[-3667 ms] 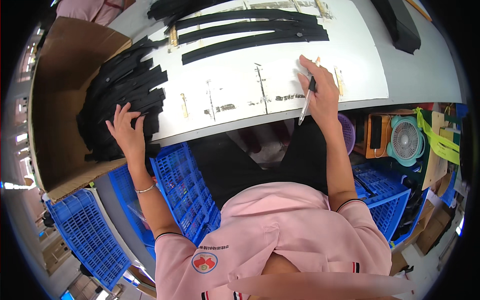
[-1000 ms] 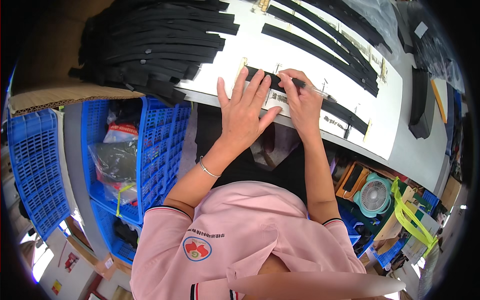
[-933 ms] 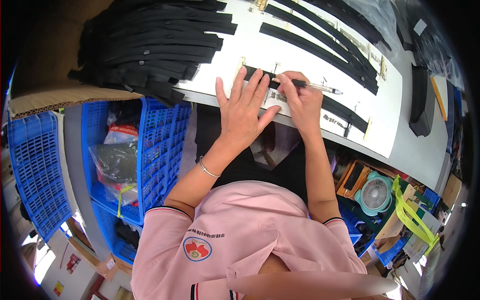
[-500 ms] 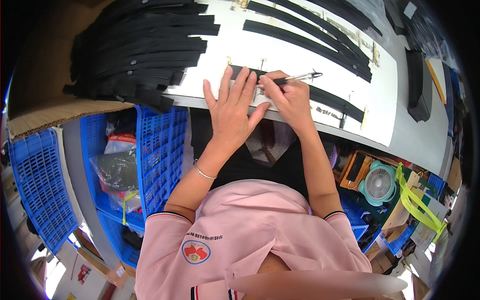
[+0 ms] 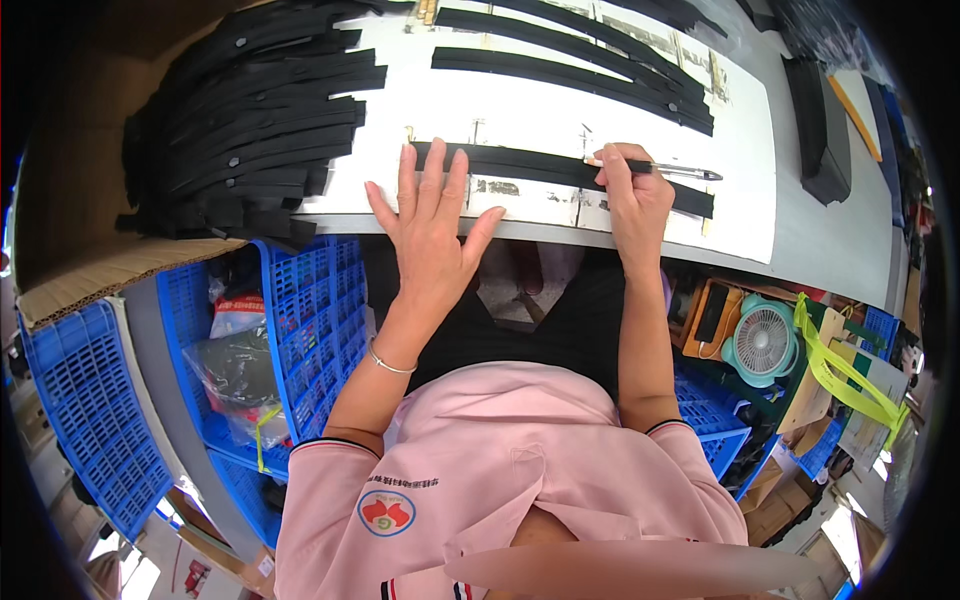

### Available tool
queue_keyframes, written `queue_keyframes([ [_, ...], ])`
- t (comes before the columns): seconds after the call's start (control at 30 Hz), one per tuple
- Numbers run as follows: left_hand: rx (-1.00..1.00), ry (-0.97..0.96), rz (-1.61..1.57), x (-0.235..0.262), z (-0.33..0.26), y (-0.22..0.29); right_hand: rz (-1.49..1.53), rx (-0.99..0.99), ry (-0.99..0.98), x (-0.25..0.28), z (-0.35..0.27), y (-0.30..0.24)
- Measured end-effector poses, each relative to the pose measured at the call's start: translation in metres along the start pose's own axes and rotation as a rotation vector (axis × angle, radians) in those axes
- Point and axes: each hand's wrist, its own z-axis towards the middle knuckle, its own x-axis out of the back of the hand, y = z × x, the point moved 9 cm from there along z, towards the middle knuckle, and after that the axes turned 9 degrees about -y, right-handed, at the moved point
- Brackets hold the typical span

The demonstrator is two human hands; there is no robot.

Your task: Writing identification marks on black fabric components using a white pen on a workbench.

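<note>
At the table's near edge, your left hand (image 5: 432,225) lies flat and open, pinning the black strip (image 5: 540,170) to the white sheet (image 5: 520,110). Your right hand (image 5: 632,195) is closed around the pen (image 5: 660,169): press firmly, mark with a light, steady stroke.

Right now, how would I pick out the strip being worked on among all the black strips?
Start at the white sheet covering the table. Along its near edge lies one long black strip, apart from the stacked pile at left. It alone is pinned flat under the left hand, while the right hand holds a pen over it.
</note>
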Motion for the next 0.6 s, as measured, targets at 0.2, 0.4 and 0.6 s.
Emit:
queue_keyframes([
  [0.2, -0.200, -0.109, -0.208, -0.015, 0.008, 0.062, 0.015, -0.014, -0.004, -0.004, 0.000, -0.003],
  [0.4, -0.183, -0.153, -0.204, -0.030, 0.012, 0.073, -0.053, 0.080, -0.021, -0.006, 0.001, -0.005],
  [0.6, -0.203, -0.115, -0.162, -0.030, 0.012, 0.075, 0.004, 0.049, -0.062, -0.004, -0.001, -0.005],
])
